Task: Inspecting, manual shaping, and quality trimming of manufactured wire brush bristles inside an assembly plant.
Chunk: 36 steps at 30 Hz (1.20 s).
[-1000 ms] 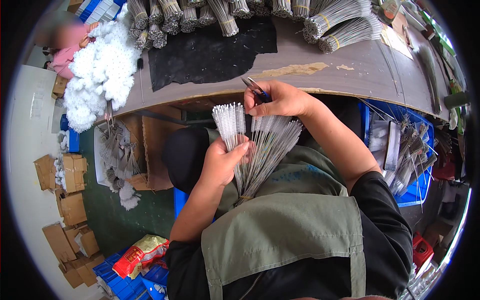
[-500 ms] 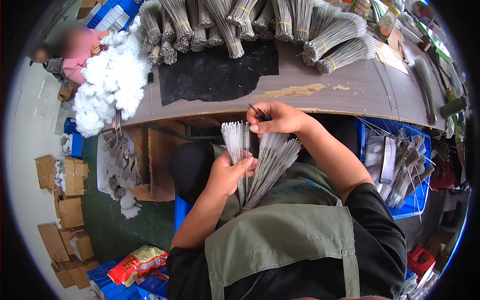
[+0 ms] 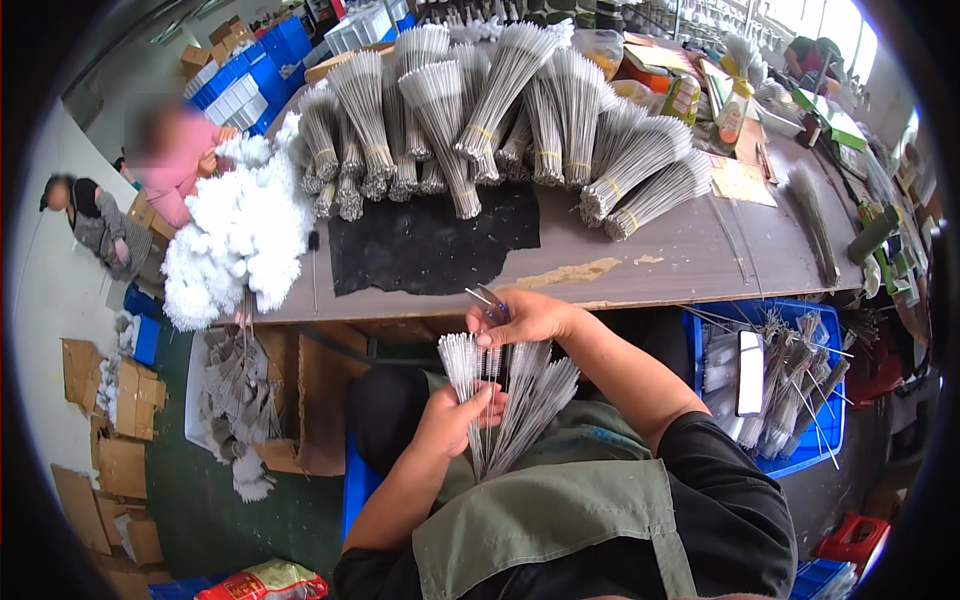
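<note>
The left hand [image 3: 452, 420] has its grip clamped on the left part of a bundle of thin wire brushes [image 3: 535, 395], thumb laid across the stems. The bundle stands in front of the apron [image 3: 550, 510], bristle ends up, with the rest fanned out to the right; its lower end is hidden behind the cloth. The right hand [image 3: 525, 318] is closed around a small metal tool [image 3: 490, 300], whose two tips point up and left, apart. Its fingertips are at the brush heads near the gap in the bundle; whether they pinch one, I cannot tell.

Compared with half a second ago, the hands keep nearly the same pose, but the tool's tips show more clearly. The view has tilted up: the tabletop [image 3: 690, 265] sits lower in it, and the tied brush bundles [image 3: 436, 110] on its far side, cut off before, now show in full behind the black sheet [image 3: 430, 245]. A standing person [image 3: 95, 230] at far left is now more fully visible, while the red and yellow bag [image 3: 265, 582] is partly cut off.
</note>
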Each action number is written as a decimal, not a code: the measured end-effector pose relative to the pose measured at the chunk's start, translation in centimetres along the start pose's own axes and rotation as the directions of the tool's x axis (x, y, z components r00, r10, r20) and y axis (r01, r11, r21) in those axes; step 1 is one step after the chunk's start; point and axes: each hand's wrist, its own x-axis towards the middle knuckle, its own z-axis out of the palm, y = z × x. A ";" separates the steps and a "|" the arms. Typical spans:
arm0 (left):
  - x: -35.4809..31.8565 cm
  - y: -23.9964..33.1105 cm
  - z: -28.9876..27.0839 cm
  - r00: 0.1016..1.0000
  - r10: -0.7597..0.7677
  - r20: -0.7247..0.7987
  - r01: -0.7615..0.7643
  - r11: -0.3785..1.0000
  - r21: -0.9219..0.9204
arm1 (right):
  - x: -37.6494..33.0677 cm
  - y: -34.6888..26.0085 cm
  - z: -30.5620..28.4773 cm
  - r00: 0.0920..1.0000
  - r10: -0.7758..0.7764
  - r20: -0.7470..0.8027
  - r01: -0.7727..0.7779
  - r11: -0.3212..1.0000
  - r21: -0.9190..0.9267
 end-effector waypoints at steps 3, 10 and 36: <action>0.1 -0.1 0.2 1.000 0.004 -0.013 -0.003 1.000 0.027 | -0.2 0.2 -0.3 0.999 0.039 0.013 -0.039 0.999 0.027; 0.6 -1.0 -0.1 0.989 0.141 -0.044 -0.141 0.990 0.018 | -0.3 -0.8 0.3 0.998 0.031 -0.054 -0.036 0.995 -0.098; -0.3 0.8 -0.2 0.996 0.085 -0.036 -0.086 0.995 -0.053 | -0.9 -0.4 0.3 0.997 0.049 -0.064 -0.058 0.988 -0.140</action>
